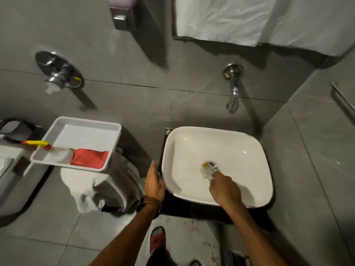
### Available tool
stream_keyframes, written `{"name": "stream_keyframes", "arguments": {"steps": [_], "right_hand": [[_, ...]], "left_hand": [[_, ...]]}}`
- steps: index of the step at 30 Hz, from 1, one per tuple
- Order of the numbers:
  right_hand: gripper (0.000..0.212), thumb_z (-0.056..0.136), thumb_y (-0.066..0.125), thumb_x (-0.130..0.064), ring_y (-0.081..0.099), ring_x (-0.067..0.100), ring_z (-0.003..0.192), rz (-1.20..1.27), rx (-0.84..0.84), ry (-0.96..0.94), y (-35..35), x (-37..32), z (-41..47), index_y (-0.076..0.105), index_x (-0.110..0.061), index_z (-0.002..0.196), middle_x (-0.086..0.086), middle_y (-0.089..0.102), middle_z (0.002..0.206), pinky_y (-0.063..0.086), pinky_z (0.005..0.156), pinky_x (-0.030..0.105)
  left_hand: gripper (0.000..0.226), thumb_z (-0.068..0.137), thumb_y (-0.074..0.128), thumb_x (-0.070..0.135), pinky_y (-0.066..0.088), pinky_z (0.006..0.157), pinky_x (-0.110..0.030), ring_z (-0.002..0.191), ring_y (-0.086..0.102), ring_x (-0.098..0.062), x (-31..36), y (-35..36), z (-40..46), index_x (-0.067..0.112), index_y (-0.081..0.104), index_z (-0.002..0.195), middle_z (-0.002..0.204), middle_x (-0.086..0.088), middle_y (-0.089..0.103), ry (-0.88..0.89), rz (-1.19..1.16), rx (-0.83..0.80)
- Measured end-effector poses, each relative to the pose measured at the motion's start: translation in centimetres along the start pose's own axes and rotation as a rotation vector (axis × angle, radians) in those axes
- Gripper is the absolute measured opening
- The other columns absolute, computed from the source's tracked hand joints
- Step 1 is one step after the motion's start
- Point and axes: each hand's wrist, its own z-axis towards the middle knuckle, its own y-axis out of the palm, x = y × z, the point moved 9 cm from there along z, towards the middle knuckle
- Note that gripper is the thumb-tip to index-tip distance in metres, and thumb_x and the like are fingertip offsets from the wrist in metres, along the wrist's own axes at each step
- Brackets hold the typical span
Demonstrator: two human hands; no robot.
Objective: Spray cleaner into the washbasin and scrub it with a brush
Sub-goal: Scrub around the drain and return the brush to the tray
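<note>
the right hand point(224, 188) is closed around a small white-bristled brush with a yellow tip point(207, 170), pressing it beside the metal drain point(213, 166) inside the white rounded-square ceramic washbasin point(192, 144). the left hand point(154, 182) rests flat, fingers loose, holding nothing, against the basin's left edge.

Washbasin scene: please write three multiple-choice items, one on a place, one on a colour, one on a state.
1. Where is the brush working?
A. on the tap
B. near the basin's drain
C. in the tray

2. What colour is the cloth in the tray?
A. red
B. blue
C. green

3. What is the left hand doing?
A. holding the spray bottle
B. turning the tap
C. resting at the basin's left edge

Answers: 1 B, the right hand holds the bristles beside the drain. 2 A, it shows red. 3 C, it lies there, holding nothing.
</note>
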Motion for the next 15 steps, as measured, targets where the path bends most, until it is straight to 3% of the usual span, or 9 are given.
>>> {"name": "stream_keyframes", "arguments": {"steps": [5, 11, 15], "right_hand": [[0.037, 0.093, 0.052, -0.027, 0.065, 0.032, 0.113, 0.074, 0.073, -0.222, -0.8, -9.4, 0.4, 0.065, -0.026, 0.127, 0.004, 0.073, 0.121, 0.05, 0.09, 0.039], [0.036, 0.093, 0.053, -0.03, 0.067, 0.029, 0.107, 0.121, 0.033, -0.435, 1.6, -22.0, 2.0, 0.064, -0.03, 0.127, 0.002, 0.074, 0.117, 0.052, 0.084, 0.037], [0.039, 0.097, 0.052, -0.027, 0.066, 0.026, 0.114, 0.054, -0.087, -0.572, 6.3, -30.5, 4.1, 0.062, -0.024, 0.134, 0.002, 0.071, 0.128, 0.053, 0.091, 0.036]], "left_hand": [[0.048, 0.105, 0.037, 0.011, 0.023, 0.12, -0.028, 0.147, 0.033, -0.025, -2.0, -6.1, 1.6, 0.0, 0.032, 0.151, 0.158, -0.015, 0.034, -0.039, -0.013, 0.14], [0.05, 0.106, 0.033, 0.021, 0.017, 0.122, -0.028, 0.149, 0.028, -0.023, -7.4, -14.6, 4.7, 0.004, 0.028, 0.153, 0.161, -0.011, 0.029, -0.151, -0.068, 0.387], [0.051, 0.107, 0.03, 0.021, 0.014, 0.124, -0.031, 0.15, 0.024, -0.024, -11.3, -19.2, 7.2, 0.004, 0.025, 0.154, 0.163, -0.012, 0.025, -0.246, -0.102, 0.537]]}}
